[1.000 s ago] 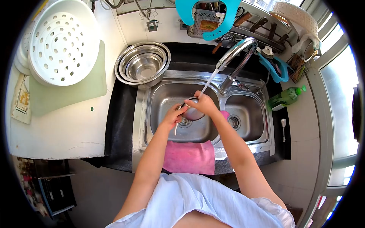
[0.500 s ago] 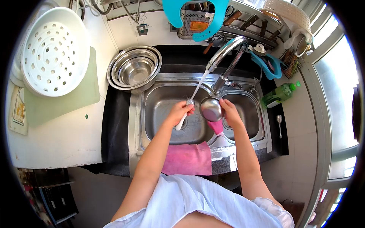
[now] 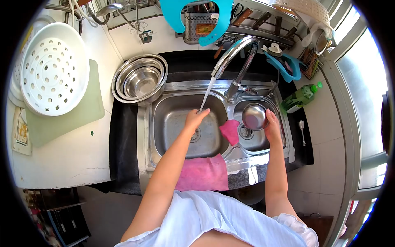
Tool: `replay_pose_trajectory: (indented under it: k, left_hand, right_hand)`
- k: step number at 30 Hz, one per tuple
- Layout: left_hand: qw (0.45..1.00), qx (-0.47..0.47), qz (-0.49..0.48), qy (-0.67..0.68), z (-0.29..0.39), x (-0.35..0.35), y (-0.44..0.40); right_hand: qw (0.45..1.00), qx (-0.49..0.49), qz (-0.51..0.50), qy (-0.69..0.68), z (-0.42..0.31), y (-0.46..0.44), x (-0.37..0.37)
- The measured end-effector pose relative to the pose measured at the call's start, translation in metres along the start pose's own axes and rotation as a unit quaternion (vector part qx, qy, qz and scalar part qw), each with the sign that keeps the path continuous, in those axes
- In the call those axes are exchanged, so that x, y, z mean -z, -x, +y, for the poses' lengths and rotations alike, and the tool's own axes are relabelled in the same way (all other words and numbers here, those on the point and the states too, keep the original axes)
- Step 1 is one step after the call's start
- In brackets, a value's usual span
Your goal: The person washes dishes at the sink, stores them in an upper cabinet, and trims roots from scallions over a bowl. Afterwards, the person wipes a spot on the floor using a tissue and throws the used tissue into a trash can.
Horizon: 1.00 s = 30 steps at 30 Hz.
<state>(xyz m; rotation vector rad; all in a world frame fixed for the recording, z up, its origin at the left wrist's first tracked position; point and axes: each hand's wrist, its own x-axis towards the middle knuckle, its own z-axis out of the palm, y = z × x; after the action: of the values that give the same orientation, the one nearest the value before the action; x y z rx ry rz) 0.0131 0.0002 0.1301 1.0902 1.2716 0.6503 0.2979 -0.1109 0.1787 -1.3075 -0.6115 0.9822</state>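
Observation:
My left hand [image 3: 196, 119] is in the stream of water [image 3: 208, 92] from the tap, over the large basin [image 3: 170, 113] of the steel sink. Its thumb points right, and the fingers curl beneath, hiding whatever they hold. With my right hand [image 3: 273, 128] I grip a small shiny metal bowl [image 3: 254, 116] by its right side, above the smaller basin [image 3: 249, 142]. A pink cloth [image 3: 230, 131] drapes over the divider between the basins, just left of the bowl. The chrome tap [image 3: 227, 59] arches over both basins.
Nested steel bowls [image 3: 140, 78] stand left of the sink. A green bottle [image 3: 302, 98] and a small brush-like tool [image 3: 302, 131] lie to the right. A larger pink cloth [image 3: 203, 173] hangs at the front edge. A white perforated basket [image 3: 54, 70] rests on the left counter.
My right hand has moved the bowl right, away from the tap stream and the pink cloth. The white-handled thing that showed in my left hand is now out of sight; that hand has turned over.

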Motion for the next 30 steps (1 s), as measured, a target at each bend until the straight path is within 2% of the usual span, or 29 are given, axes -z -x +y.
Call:
replay_pose_trajectory:
  k: [1, 5, 7, 8, 10, 12, 13, 16, 17, 19, 23, 25, 28, 30]
  left_hand:
    - [0.999, -0.001, 0.019, -0.039, -0.002, -0.001, -0.005]
    - [1.000, 0.008, 0.029, -0.008, -0.012, -0.001, -0.020]
    - [0.988, 0.080, -0.026, 0.132, -0.013, 0.003, -0.019]
    - [0.988, 0.081, -0.026, 0.131, -0.014, 0.003, -0.018]
    - [0.976, 0.078, -0.089, 0.184, -0.016, 0.002, -0.018]
    - [0.980, 0.054, -0.105, 0.161, -0.018, 0.000, -0.016]
    - [0.983, 0.031, -0.119, 0.140, -0.018, -0.001, -0.014]
    - [0.981, -0.025, -0.165, 0.095, -0.021, 0.002, -0.018]
    - [0.981, -0.026, -0.166, 0.093, -0.022, 0.002, -0.019]
    - [0.986, -0.014, -0.144, 0.079, -0.014, 0.005, -0.014]
    - [0.990, -0.014, -0.115, 0.080, -0.007, 0.015, 0.000]
    - [0.992, -0.040, -0.111, 0.054, -0.010, 0.024, 0.004]
    - [0.992, -0.030, -0.125, 0.014, -0.010, 0.036, 0.011]
    - [0.990, -0.035, -0.133, 0.011, -0.009, 0.039, 0.012]
  right_hand:
    - [1.000, -0.007, -0.003, 0.007, -0.001, 0.001, 0.001]
    - [1.000, -0.009, 0.025, 0.010, 0.000, -0.001, 0.005]
    - [0.999, 0.008, 0.045, -0.001, 0.003, -0.005, 0.007]
    - [0.998, 0.026, 0.063, -0.011, 0.005, -0.009, 0.009]
    - [0.997, 0.050, 0.062, 0.022, 0.010, -0.018, 0.008]
    - [0.987, 0.037, 0.099, 0.117, 0.012, -0.029, -0.001]
    - [0.987, 0.037, 0.101, 0.116, 0.011, -0.033, -0.006]
    - [0.979, 0.067, 0.050, 0.187, 0.008, -0.051, -0.017]
    - [0.979, 0.068, 0.051, 0.185, 0.006, -0.058, -0.019]
    - [0.954, 0.039, 0.005, 0.296, 0.002, -0.072, -0.023]
    - [0.946, 0.035, 0.013, 0.321, 0.003, -0.087, -0.021]
    - [0.938, 0.036, 0.011, 0.344, 0.004, -0.092, -0.016]
    - [0.921, 0.021, 0.006, 0.388, 0.004, -0.095, -0.013]
    - [0.902, 0.071, 0.001, 0.427, 0.008, -0.102, -0.010]
